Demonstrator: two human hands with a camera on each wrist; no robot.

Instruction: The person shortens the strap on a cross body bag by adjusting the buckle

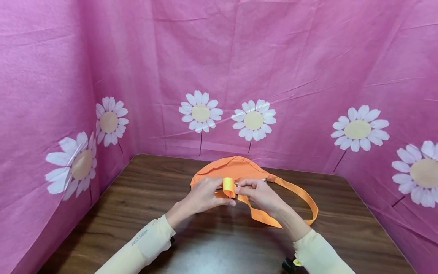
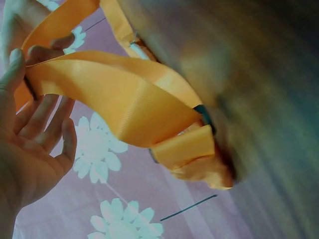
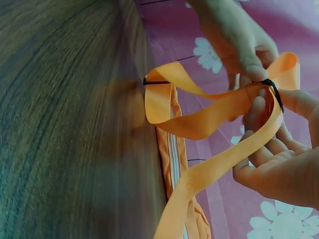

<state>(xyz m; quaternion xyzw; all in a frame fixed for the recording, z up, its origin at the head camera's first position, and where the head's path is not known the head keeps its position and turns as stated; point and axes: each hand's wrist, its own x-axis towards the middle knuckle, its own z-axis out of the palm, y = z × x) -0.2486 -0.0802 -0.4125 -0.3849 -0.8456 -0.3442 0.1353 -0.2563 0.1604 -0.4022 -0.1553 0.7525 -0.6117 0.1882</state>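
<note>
Left hand [image 1: 204, 196] and right hand [image 1: 261, 196] each have a narrow grip, pinching the strap [image 1: 228, 184] at its black buckle [image 3: 272, 86], just before the orange bag [image 1: 236, 167] on the surface [image 1: 205, 251].

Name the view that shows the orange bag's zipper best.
The right wrist view: the zipper runs as a long pale line along the orange bag, broken where the strap crosses. The head view shows just a small metallic bit near the bag's right end; the left wrist view, a short pale piece, too blurred for detail.
</note>
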